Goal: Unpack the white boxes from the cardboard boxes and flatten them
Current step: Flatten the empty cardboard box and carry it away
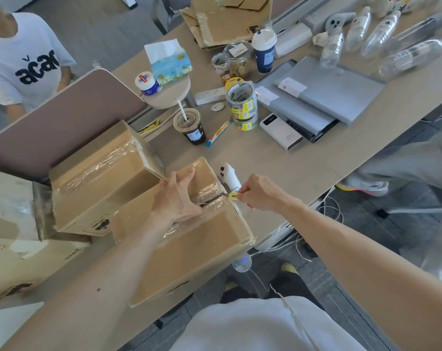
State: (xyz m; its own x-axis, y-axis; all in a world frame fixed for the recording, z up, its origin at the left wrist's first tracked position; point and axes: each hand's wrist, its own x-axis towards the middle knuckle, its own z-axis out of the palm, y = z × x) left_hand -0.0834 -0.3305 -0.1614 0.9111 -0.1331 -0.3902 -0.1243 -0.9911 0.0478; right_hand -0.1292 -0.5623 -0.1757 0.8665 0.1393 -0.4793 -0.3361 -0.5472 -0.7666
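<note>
Head view: near cardboard box sat at table edge, w/ a 2nd box touching behind-left. L hand lay flat on top flap, fingers spread, pressing, gripping nothing. R hand was clenched round a yellow cutter, tip at the right end of the taped seam. Seam ran from the cutter leftward, straight toward and under the L hand. So R hand was nearer the cut start, and prob. the stroke heads at the L thumb. White boxes not visible, presumably still inside.
</note>
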